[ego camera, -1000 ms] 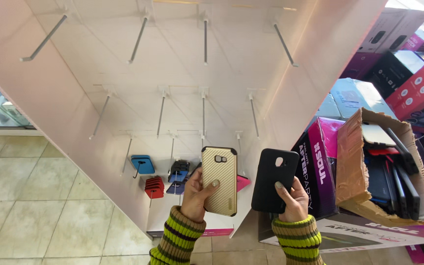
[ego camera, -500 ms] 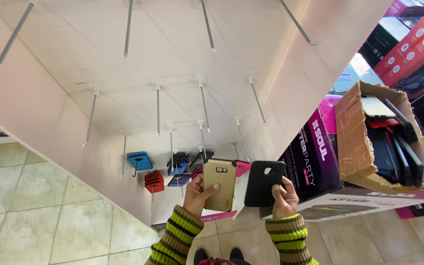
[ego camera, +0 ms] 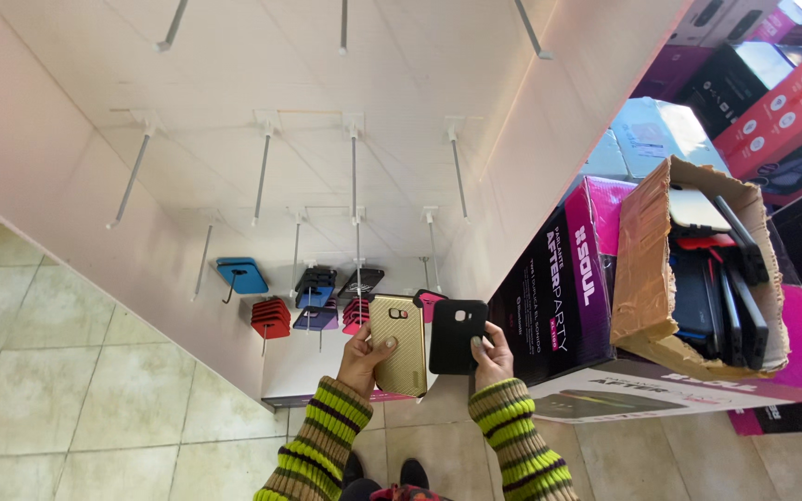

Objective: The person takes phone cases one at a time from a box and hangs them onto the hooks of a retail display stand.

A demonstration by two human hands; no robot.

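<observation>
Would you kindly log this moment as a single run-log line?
left hand: holds gold ribbed phone case | right hand: holds black matte phone case | behind: white panel with metal hooks

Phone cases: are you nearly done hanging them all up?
Not nearly. A few cases hang on the lowest hooks. The left hand holds a gold case, the right hand a black case. The upper hooks are bare, and the cardboard box holds more.

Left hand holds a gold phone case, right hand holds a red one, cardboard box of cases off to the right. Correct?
Not quite. The head view shows the right hand holding a black phone case, not a red one. The left hand does hold the gold phone case, and the cardboard box sits to the right.
</observation>
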